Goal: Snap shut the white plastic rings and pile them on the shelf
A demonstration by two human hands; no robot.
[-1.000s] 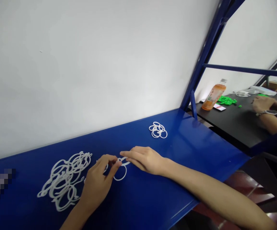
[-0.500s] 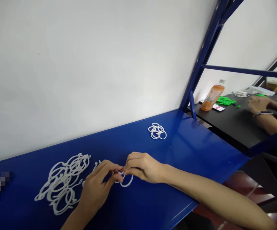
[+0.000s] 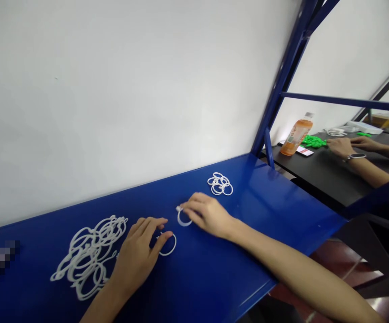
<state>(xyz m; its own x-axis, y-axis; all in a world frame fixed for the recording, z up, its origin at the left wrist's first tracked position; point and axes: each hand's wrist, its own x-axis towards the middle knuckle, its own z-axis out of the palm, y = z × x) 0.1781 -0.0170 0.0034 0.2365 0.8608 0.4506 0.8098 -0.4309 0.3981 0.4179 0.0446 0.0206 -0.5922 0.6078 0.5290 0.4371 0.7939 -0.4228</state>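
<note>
Leftward passage is blocked by a tangled heap of white rings (image 3: 89, 256), with the left hand (image 3: 139, 246) just beside it. The narrow gap to the right hand (image 3: 210, 215) is crowded — by a loose ring (image 3: 175, 244) at the left thumb and a second ring (image 3: 184, 224) at the right fingertips (image 3: 185, 206). Beyond it a small ring pile (image 3: 219, 187) is met; to its right, open blue tabletop (image 3: 261, 202) is offered, bounded behind by the wall (image 3: 147, 98).

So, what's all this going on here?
At a blue table, a person's right hand pinches a thin white loop; the left hand is open, its thumb over a second loop. A tangled pile of loops lies to the left, a smaller cluster farther back on the right. Nearby, a co-worker's hands are beside green pieces.
</note>
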